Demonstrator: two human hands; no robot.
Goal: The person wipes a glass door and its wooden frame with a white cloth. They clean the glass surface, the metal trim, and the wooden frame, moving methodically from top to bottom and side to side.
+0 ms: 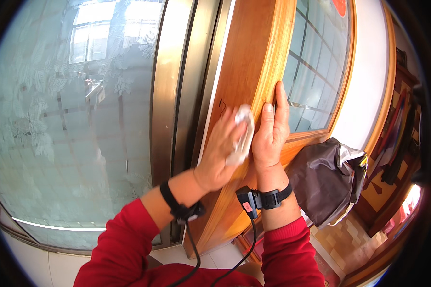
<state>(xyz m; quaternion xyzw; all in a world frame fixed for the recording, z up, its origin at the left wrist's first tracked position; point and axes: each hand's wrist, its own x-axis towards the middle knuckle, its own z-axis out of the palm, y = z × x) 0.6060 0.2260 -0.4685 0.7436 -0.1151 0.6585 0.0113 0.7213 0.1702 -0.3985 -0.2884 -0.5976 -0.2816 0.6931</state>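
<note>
My left hand (217, 158) presses a crumpled white cloth (244, 136) against the face of a varnished wooden window surround (246, 52). Its fingers lie over the cloth and look slightly smeared by motion. A short dark mark (222, 105) shows on the wood just above the fingertips. Along the surround's right edge rests my right hand (270, 141), fingers stretched upward and the thumb apart, holding nothing. Black straps with small devices and cables sit on both wrists.
At left stands a large frosted glass panel (67, 158) with a metal frame (165, 91). A glazed window pane (316, 62) is set in the wood at right. Below it hangs or stands a dark brown bag (318, 182). Floor tiles (340, 239) show lower right.
</note>
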